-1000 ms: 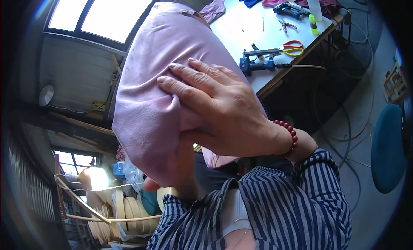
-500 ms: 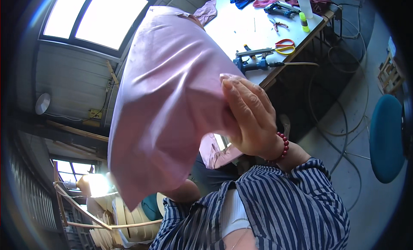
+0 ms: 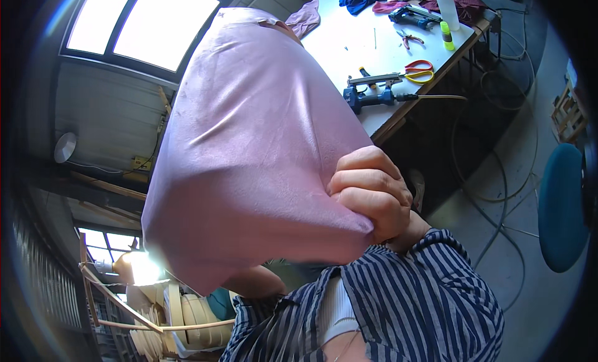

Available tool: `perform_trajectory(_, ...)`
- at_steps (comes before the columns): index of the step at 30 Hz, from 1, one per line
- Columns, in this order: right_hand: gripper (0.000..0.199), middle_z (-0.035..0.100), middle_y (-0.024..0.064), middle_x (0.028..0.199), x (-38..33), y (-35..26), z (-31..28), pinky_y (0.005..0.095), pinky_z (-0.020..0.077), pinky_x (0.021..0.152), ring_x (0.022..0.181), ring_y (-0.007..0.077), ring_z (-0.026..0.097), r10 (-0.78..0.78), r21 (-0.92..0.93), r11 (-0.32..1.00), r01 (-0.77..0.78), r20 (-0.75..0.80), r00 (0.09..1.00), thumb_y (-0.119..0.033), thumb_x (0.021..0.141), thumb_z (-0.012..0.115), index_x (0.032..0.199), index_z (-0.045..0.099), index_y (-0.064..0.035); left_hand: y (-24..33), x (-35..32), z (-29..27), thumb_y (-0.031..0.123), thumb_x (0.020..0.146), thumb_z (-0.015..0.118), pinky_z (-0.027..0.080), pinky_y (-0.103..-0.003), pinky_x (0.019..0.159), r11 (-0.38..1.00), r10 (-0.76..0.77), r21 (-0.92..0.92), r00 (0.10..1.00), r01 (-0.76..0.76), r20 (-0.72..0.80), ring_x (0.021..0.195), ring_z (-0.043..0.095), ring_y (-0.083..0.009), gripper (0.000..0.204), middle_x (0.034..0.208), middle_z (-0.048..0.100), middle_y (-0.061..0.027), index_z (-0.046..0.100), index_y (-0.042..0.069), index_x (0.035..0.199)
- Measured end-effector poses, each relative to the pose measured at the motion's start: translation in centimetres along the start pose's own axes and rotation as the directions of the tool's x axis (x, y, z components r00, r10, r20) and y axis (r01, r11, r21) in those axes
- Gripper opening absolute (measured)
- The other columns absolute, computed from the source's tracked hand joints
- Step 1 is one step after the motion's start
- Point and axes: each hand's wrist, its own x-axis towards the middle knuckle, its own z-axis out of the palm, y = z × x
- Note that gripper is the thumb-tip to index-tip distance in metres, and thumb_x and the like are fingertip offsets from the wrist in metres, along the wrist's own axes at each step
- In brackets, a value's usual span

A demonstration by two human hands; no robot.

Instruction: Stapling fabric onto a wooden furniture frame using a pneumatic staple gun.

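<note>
- I see the pink fabric (image 3: 243,138) spread across the centre and upper centre of the frame.
- My view has the right hand (image 3: 372,191) right of centre, fingers curled tightly around the fabric's lower right edge.
- The left hand is hidden behind the fabric; I cannot tell its grip.
- I spot scissors (image 3: 418,72) at upper right.

Pink cloth (image 3: 237,150) — draped broad, lightly creased — lower right corner bunched

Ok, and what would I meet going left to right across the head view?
Round white fixture, pink cloth, right hand gripping it, yellow-green bottle, teal oval cushion.
</note>
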Motion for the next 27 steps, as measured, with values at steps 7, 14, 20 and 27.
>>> perform_trajectory(7,0.018,0.065,0.0037,0.084,-1.0,1.0,1.3,0.0308,0.0521,0.07,0.078,0.0191,0.064,-0.211,-0.028,0.977,0.21,-0.067,0.975,-0.018,0.075,0.066,0.089,0.065,-0.008,-5.1,4.4,-1.5,0.06,0.093,0.045,0.043,-0.043,0.105,0.946,0.115,0.31,0.993,-0.1,-0.03,0.125,0.052,-0.0297,0.078,0.138,0.05,-0.0155,0.034,0.004,0.145)
perform_trajectory(14,0.017,0.061,0.0017,0.079,-1.7,1.0,0.0,0.0264,0.0497,0.062,0.069,0.0152,0.061,-0.278,-0.121,0.954,0.275,-0.007,0.96,-0.016,0.076,0.068,0.089,0.068,-0.0065,-8.5,7.8,-2.5,0.059,0.093,0.045,0.043,-0.042,0.105,0.781,0.238,0.595,0.971,-0.19,-0.003,0.126,0.051,-0.0298,0.078,0.138,0.049,-0.0155,0.032,0.004,0.146)
perform_trajectory(20,0.05,0.056,0.0085,0.109,-5.1,1.0,0.4,0.0373,0.0469,0.078,0.092,0.0196,0.055,-0.064,-0.204,0.979,0.004,-0.287,0.956,-0.033,0.086,0.072,0.124,0.056,-0.0058,-8.2,7.8,-1.8,0.058,0.094,0.045,0.043,-0.042,0.105,0.589,0.337,0.769,0.94,-0.248,0.045,0.126,0.051,-0.0298,0.078,0.139,0.048,-0.0155,0.031,0.004,0.147)
perform_trajectory(27,0.039,0.059,0.0068,0.087,-4.6,0.7,-1.0,0.0324,0.0482,0.066,0.075,0.0211,0.059,0.147,-0.18,0.97,-0.165,-0.107,0.983,-0.034,0.087,0.066,0.105,0.069,0.0009,-7.1,9.8,-2.6,0.058,0.084,0.059,0.056,-0.038,0.087,0.658,0.432,0.665,0.9,-0.354,0.051,0.103,0.066,-0.0254,0.071,0.116,0.063,-0.0119,0.049,0.005,0.131)
